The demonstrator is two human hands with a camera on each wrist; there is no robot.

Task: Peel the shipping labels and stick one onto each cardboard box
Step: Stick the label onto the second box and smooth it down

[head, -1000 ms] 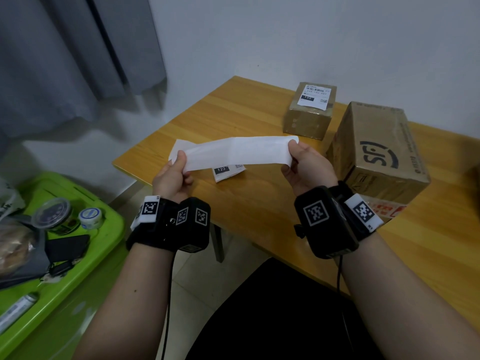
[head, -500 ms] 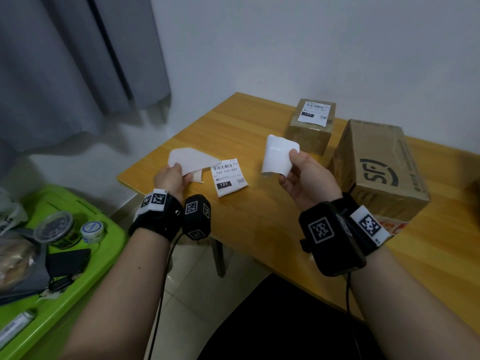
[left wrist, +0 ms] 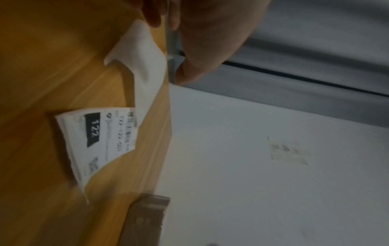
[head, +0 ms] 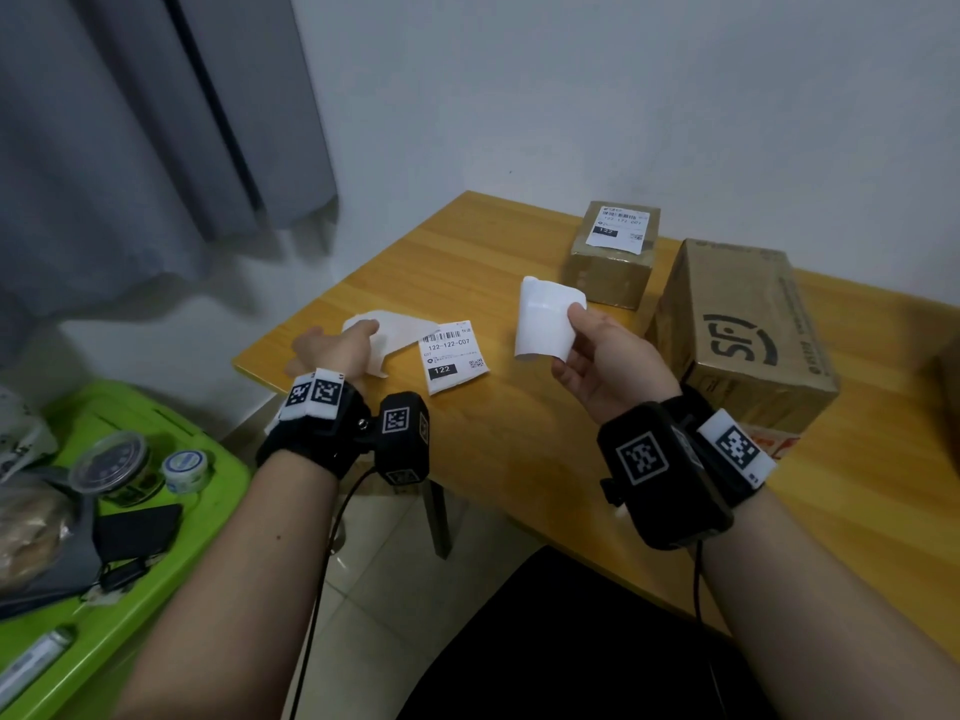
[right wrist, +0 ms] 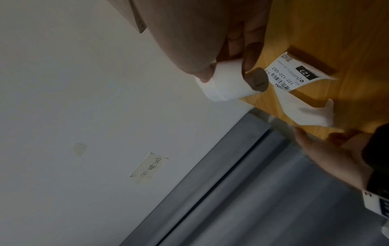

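My right hand pinches a curled white paper piece between thumb and fingers, held above the wooden table; the right wrist view shows the same curled piece. My left hand lies low at the table's left corner with straight fingers touching a loose white paper strip. A printed label stack marked 122 lies between my hands. A small cardboard box at the back carries a stuck label. A large cardboard box beside my right hand shows no label on its visible faces.
A green bin lid to the left, below the table, holds a round container, a tape roll and a dark pouch. A grey curtain hangs at the far left. The white wall stands close behind the boxes.
One second ago both hands held one long white strip between them. It has come apart: my right hand kept one curled piece, my left hand lowered the other to the table and released its grip.
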